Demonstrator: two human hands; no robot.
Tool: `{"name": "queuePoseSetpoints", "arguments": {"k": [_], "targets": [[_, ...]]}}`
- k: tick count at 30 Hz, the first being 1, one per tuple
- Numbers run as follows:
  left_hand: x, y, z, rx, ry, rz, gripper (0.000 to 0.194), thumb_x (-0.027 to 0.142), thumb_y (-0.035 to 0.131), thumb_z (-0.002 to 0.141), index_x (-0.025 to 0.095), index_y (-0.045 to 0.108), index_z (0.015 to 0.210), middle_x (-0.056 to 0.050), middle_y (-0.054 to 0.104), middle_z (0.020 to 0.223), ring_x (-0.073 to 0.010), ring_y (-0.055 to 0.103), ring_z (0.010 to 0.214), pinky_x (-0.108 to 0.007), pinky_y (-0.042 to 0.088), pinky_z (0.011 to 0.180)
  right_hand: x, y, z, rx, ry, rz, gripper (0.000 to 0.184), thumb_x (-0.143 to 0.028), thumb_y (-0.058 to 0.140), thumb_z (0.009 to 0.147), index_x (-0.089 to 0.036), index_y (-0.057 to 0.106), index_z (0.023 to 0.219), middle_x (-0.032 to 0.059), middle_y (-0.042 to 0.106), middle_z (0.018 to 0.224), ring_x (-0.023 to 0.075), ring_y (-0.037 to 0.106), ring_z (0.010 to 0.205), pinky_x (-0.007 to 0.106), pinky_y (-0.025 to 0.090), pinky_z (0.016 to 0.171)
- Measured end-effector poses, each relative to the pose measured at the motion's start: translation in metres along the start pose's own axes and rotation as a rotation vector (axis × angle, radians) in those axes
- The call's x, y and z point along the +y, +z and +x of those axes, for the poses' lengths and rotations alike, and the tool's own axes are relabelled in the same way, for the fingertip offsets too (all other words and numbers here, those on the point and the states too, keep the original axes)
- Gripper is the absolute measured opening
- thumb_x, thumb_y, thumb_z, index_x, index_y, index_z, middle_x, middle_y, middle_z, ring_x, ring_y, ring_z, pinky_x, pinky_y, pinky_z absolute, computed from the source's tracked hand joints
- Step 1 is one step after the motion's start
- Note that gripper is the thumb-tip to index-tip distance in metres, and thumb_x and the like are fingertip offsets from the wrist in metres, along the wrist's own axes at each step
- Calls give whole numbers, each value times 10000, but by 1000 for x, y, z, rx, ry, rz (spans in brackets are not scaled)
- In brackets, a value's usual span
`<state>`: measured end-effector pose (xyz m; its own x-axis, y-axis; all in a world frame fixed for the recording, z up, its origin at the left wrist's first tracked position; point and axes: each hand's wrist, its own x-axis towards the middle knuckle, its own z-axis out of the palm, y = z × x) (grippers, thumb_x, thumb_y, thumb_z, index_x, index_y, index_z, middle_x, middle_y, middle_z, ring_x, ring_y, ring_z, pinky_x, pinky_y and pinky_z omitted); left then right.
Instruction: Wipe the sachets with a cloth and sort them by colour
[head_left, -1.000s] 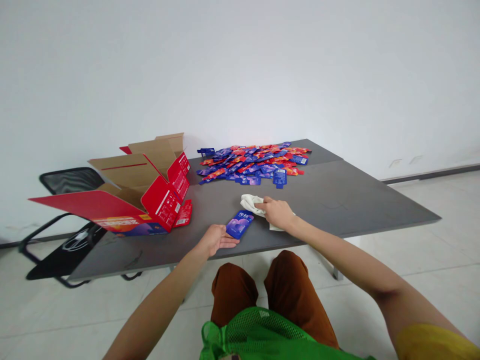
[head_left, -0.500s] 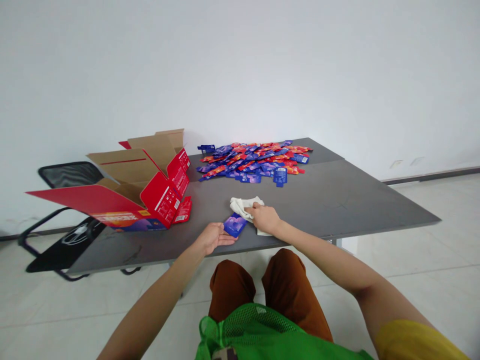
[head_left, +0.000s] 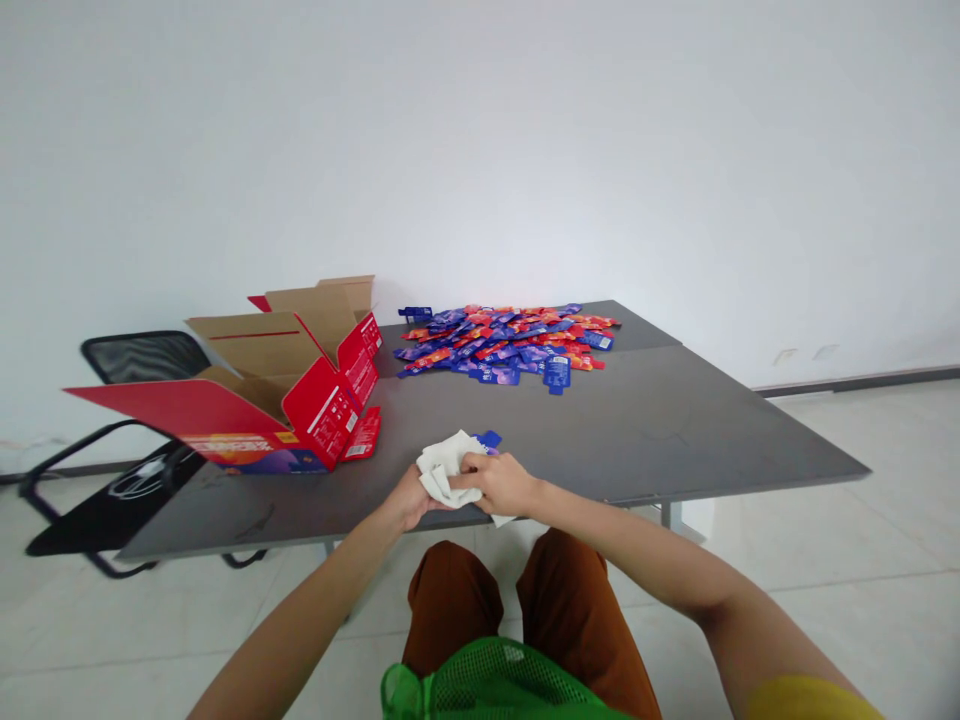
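Note:
My right hand [head_left: 504, 484] grips a crumpled white cloth [head_left: 444, 466] and presses it over a blue-and-purple packet [head_left: 489, 440] near the table's front edge. Only the packet's far end shows past the cloth. My left hand [head_left: 409, 498] is at the packet's near-left side, its fingers partly under the cloth. Behind them, at the back of the table, lies a heap of flat blue and red packets [head_left: 510, 345].
Red cardboard boxes [head_left: 319, 420] with raised brown flaps stand on the left of the grey table [head_left: 622, 430]. A small red packet or carton [head_left: 364, 436] lies beside them. A black mesh chair [head_left: 146, 355] stands at the left, and a white wall rises behind.
My right hand has moved the cloth left and nearer, so it now covers most of the packet that was in plain sight in my left hand. The view has shifted slightly.

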<state>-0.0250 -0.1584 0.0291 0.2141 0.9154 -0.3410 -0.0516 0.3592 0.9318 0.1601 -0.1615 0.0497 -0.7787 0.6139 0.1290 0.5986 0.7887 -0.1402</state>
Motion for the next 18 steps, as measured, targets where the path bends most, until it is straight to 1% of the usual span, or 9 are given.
{"name": "queuePoseSetpoints", "arguments": {"k": [3, 4, 6, 8, 9, 11, 13, 16, 18], "targets": [[2, 2, 0, 0, -78, 25, 275, 299, 591, 791, 95, 605, 974, -138, 708, 817, -236, 695, 717, -377, 561, 697, 15, -1, 6, -20, 111, -27, 466, -285, 454, 878, -408, 451, 1327, 29, 574, 1107, 179, 595, 918, 267, 453, 739], [3, 2, 1, 17, -109, 30, 218, 272, 533, 832, 81, 598, 916, -144, 699, 759, -228, 695, 692, -370, 561, 698, 22, -4, 7, -27, 182, -49, 463, -290, 451, 878, -411, 454, 1325, 34, 577, 1107, 187, 602, 922, 277, 458, 743], [3, -1, 4, 50, -143, 32, 196, 218, 438, 882, 79, 564, 825, -145, 671, 674, -224, 695, 661, -366, 562, 689, 38, -14, 7, -49, 346, -101, 432, -308, 443, 882, -396, 490, 1303, 55, 588, 1107, 206, 612, 933, 300, 463, 758], [3, -7, 8, 5, -158, 24, 198, 202, 411, 898, 80, 544, 816, -151, 663, 678, -230, 697, 670, -374, 562, 693, 52, -27, 4, -76, 462, -149, 395, -327, 446, 883, -374, 542, 1263, 78, 600, 1102, 226, 614, 952, 316, 462, 773], [4, -11, 10, -42, -171, 16, 192, 206, 424, 896, 74, 548, 832, -161, 667, 704, -235, 699, 686, -377, 561, 704, 56, -33, 2, -81, 486, -167, 382, -332, 449, 883, -366, 560, 1247, 85, 605, 1096, 233, 614, 956, 319, 460, 779], [6, -18, 12, -136, -216, 8, 180, 207, 469, 875, 54, 564, 871, -191, 676, 773, -243, 700, 727, -380, 556, 736, 57, -42, -3, -58, 460, -180, 380, -339, 454, 883, -357, 565, 1246, 85, 613, 1079, 234, 614, 952, 315, 455, 785], [10, -21, 15, -167, -256, 20, 179, 204, 507, 852, 42, 577, 881, -208, 680, 810, -250, 700, 755, -380, 550, 759, 48, -45, -5, -10, 358, -150, 398, -348, 458, 885, -356, 539, 1275, 71, 615, 1073, 223, 611, 947, 300, 449, 788], [13, -21, 18, -164, -269, 75, 209, 249, 547, 823, 58, 602, 890, -186, 695, 815, -250, 699, 749, -368, 550, 745, 25, -33, -3, -2, 164, -59, 420, -342, 478, 877, -378, 511, 1294, 38, 607, 1092, 198, 600, 958, 269, 444, 780], [15, -19, 20, -181, -278, 115, 230, 287, 563, 806, 88, 617, 910, -154, 706, 807, -244, 698, 734, -358, 553, 722, 13, -21, 1, -33, 125, -16, 423, -333, 488, 870, -401, 508, 1288, 21, 606, 1080, 187, 599, 957, 257, 446, 764]]}}
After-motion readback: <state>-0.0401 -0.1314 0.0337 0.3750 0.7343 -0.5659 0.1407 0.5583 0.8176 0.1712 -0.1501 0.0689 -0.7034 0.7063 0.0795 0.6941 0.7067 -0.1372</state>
